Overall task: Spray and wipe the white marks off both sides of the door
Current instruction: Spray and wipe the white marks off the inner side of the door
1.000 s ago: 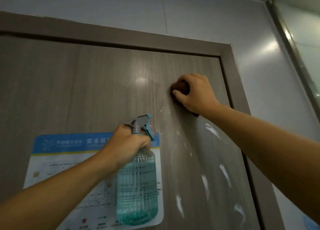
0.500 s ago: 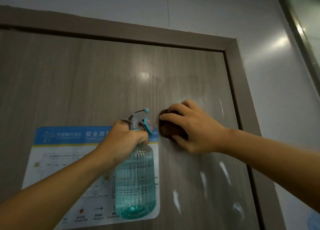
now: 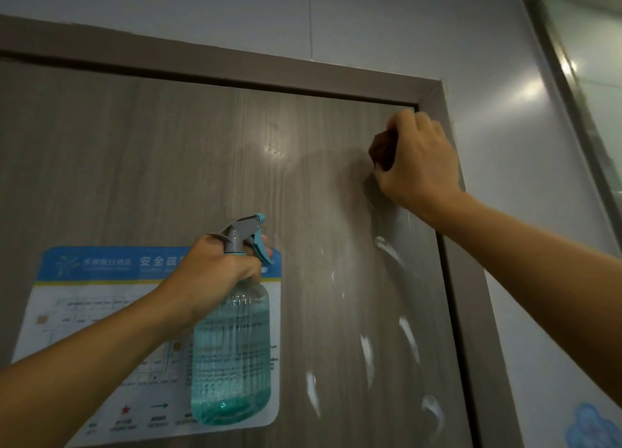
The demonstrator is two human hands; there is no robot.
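The door (image 3: 141,164), grey wood grain, fills the view, a blue-and-white notice (image 3: 101,313) stuck at its lower left. A spray bottle (image 3: 232,346) is gripped by the left hand (image 3: 212,276). White marks (image 3: 367,353) streak the right side; above them, a brown cloth (image 3: 382,149) is clutched against the door's top right corner by the right hand (image 3: 420,164)

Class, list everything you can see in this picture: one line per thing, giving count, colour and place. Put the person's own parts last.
door: one, grey-brown wood grain, fills the left and centre.
door frame: one, grey-brown, along the top and right of the door.
white marks: several streaks, white, lower right of the door.
poster: one, blue and white, stuck on the door at lower left.
spray bottle: one, clear teal with grey and blue trigger head, in front of the poster.
cloth: one, dark brown, against the door near its top right corner.
wall: pale grey, above and right.
left hand: grips the bottle's neck.
right hand: holds the cloth.
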